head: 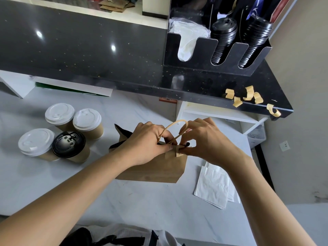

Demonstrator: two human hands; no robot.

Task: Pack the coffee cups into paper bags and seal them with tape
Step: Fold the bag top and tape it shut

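Both hands at bag (152,167) mouth, tape (178,151) between fingertips. Left hand (149,141) pinching folded top shut; right hand (204,139) pinching tape strip just above. Wrap strip over fold, press flat both sides. Four cups (60,134) well left of fingers, unpacked.

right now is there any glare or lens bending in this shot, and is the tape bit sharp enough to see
Head view: two bright glare spots sit on the dark counter; wide-angle bending curves its front edge and tilts the lid organizer. Head view: the tape strip on the paper bag is sharp, pinched between the left hand and right hand, with soft, faint shadows under the cups.
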